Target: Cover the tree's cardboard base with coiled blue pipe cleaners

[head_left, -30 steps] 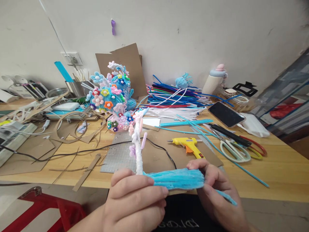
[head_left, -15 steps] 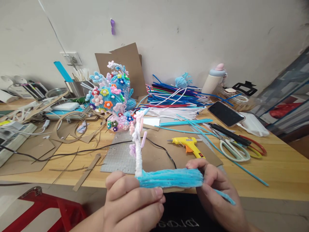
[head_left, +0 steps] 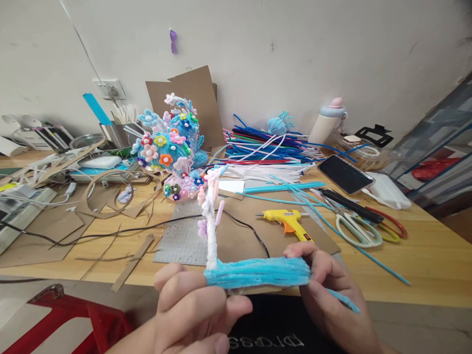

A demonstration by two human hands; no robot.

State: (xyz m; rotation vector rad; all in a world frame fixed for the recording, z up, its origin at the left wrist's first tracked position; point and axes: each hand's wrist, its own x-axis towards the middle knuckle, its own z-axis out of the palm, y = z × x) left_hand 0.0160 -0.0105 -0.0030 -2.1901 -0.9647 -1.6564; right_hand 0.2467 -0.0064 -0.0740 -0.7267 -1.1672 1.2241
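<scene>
A cardboard-backed piece covered in blue pipe cleaners (head_left: 258,272) is held level above the table's front edge. From its left end rises a white wrapped stem (head_left: 211,236) with small pastel flowers and leaves. My left hand (head_left: 195,300) has its fingers curled at the piece's left end, the thumb side lowered; part of this grip is hidden. My right hand (head_left: 332,290) pinches the right end between thumb and fingers. A loose blue pipe cleaner end (head_left: 344,300) sticks out below the right thumb.
Behind lie a yellow glue gun (head_left: 285,220), scissors (head_left: 359,230), a phone (head_left: 345,173) and a heap of pipe cleaners (head_left: 265,147). A flower-covered blue craft (head_left: 165,147) stands left of centre. Cardboard scraps (head_left: 132,263) and a black cord (head_left: 140,227) cross the table. A red stool (head_left: 84,314) stands below.
My left fingers and thumb have loosened and slid down and left, baring more of the blue piece's left end. My right hand and the piece have stayed almost still.
</scene>
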